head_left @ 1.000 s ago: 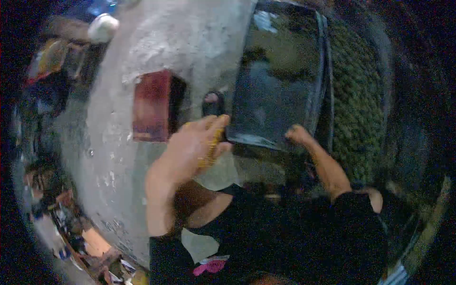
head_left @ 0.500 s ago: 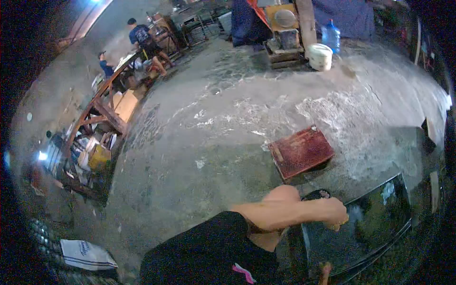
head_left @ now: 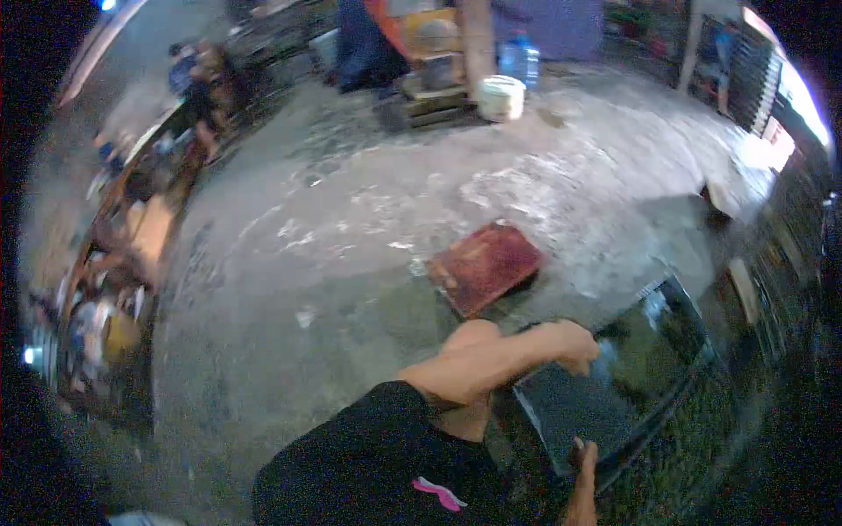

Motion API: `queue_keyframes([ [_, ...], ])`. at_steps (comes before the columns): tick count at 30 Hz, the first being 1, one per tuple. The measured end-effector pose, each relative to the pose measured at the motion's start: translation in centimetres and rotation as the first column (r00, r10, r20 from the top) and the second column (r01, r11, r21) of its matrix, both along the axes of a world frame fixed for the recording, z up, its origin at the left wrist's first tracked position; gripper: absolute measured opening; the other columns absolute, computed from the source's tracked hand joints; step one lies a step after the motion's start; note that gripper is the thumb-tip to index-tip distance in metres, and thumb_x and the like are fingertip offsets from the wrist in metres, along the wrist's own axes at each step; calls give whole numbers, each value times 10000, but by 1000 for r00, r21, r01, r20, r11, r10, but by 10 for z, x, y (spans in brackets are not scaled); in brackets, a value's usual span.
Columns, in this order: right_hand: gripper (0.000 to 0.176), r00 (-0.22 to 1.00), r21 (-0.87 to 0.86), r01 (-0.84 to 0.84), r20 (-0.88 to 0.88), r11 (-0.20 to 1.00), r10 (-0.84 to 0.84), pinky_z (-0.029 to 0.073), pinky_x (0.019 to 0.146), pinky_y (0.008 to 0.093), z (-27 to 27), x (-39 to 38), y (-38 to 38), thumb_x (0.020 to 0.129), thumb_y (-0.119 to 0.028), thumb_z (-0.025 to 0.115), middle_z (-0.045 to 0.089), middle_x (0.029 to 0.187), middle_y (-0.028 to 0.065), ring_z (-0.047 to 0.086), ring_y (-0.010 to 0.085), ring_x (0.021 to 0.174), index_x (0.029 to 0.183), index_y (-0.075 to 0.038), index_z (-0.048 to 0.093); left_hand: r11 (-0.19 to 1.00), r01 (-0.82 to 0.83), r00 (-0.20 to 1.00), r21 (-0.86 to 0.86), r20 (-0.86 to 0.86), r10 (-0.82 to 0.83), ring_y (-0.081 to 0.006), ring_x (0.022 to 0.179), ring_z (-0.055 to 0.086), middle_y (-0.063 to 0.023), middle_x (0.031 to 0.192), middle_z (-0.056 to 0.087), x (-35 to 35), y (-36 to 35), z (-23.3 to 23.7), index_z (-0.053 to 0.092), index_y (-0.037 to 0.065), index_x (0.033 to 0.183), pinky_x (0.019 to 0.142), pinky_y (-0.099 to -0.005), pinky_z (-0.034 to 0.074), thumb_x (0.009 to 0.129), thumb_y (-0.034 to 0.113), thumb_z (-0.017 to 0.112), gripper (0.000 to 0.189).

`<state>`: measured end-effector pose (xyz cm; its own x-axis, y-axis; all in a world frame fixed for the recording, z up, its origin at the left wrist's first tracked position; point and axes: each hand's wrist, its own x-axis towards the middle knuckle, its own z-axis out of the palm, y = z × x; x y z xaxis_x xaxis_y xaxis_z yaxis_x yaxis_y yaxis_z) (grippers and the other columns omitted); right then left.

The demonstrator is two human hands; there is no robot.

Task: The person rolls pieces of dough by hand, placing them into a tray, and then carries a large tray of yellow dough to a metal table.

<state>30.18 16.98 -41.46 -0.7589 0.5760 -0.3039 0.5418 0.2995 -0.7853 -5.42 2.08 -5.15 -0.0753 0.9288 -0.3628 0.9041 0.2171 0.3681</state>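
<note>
A dark rectangular tray with a glossy, reflective surface lies low on my right side. My left hand reaches across my body over its near left part, fingers curled down and closed; what they hold is hidden. My right hand comes up from the bottom edge, at the tray's lower side, its fingers small and blurred. My bent knee shows beside my left forearm.
A worn red box-like block sits on the wet concrete floor ahead. Farther back are a white bucket and a blue water bottle. A cluttered wooden table runs along the left, with people near it.
My view has turned right, so the floor things sit farther left. My left hand stays over the tray, and more of my right hand and forearm shows at the bottom.
</note>
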Motion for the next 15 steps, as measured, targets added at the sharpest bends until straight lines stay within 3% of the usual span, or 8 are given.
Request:
queue_keyframes([
  [3, 508, 948, -238, 82, -280, 968, -150, 397, 561, 436, -6, -4, 9, 810, -480, 574, 537, 572, 127, 533, 266, 555, 658, 4, 597, 995, 14, 991, 102, 127, -27, -344, 896, 607, -181, 936, 635, -6, -8, 8, 610, 53, 996, 754, -450, 484, 781, 345, 615, 362],
  [5, 554, 937, 313, 143, 262, 939, -230, 417, 595, 436, 57, -30, -17, 808, -495, 565, 555, 591, 168, 578, 290, 604, 662, 39, 584, 968, 51, 983, 247, 156, -92, -358, 990, 576, -197, 1031, 610, -2, -13, 15, 571, 45, 1083, 827, -452, 457, 812, 354, 592, 411],
  [7, 565, 939, 290, 307, 63, 907, -338, 400, 575, 433, 104, -46, -33, 813, -466, 572, 518, 565, 180, 570, 279, 595, 626, 66, 530, 920, 19, 968, 391, 224, -115, -369, 1047, 545, -207, 1111, 580, -2, -29, 38, 534, 40, 1162, 886, -435, 433, 838, 365, 567, 460],
  [9, 495, 866, 288, 434, 130, 854, -483, 428, 573, 410, 130, -50, -37, 830, -405, 589, 554, 577, 164, 593, 249, 621, 614, 40, 556, 893, 0, 964, 449, 239, -120, -358, 1077, 533, -203, 1156, 564, 3, -43, 48, 481, 40, 1238, 917, -409, 426, 870, 367, 537, 496],
  [11, 352, 927, 6, 340, 164, 940, -337, 451, 576, 366, 66, -39, 1, 841, -333, 607, 605, 646, 122, 597, 227, 631, 704, -9, 604, 886, -7, 967, 463, 229, -112, -338, 1089, 538, -192, 1174, 561, 13, -63, 72, 444, 47, 1283, 921, -393, 430, 888, 363, 526, 513],
  [12, 352, 914, 9, 373, 167, 928, -369, 451, 576, 366, 78, -32, -5, 841, -333, 607, 605, 646, 122, 597, 227, 631, 704, -9, 604, 887, -6, 962, 462, 246, -121, -332, 1092, 539, -188, 1184, 558, 17, -72, 84, 442, 55, 1289, 922, -388, 429, 887, 367, 531, 516],
  [14, 273, 709, -531, 453, -272, 716, -651, 444, 512, 322, 135, -42, -28, 850, -322, 611, 610, 697, 74, 573, 182, 592, 786, -57, 599, 930, -26, 960, 367, 269, -79, -324, 1101, 537, -182, 1200, 552, 29, -84, 111, 443, 56, 1290, 926, -383, 427, 884, 364, 539, 519],
  [15, 274, 563, -692, 477, -233, 542, -793, 430, 482, 316, 162, -46, -37, 855, -333, 604, 603, 701, 75, 561, 173, 575, 798, -65, 587, 950, -34, 957, 309, 284, -58, -320, 1106, 536, -179, 1208, 549, 28, -82, 107, 443, 56, 1291, 928, -381, 426, 882, 363, 543, 521],
])
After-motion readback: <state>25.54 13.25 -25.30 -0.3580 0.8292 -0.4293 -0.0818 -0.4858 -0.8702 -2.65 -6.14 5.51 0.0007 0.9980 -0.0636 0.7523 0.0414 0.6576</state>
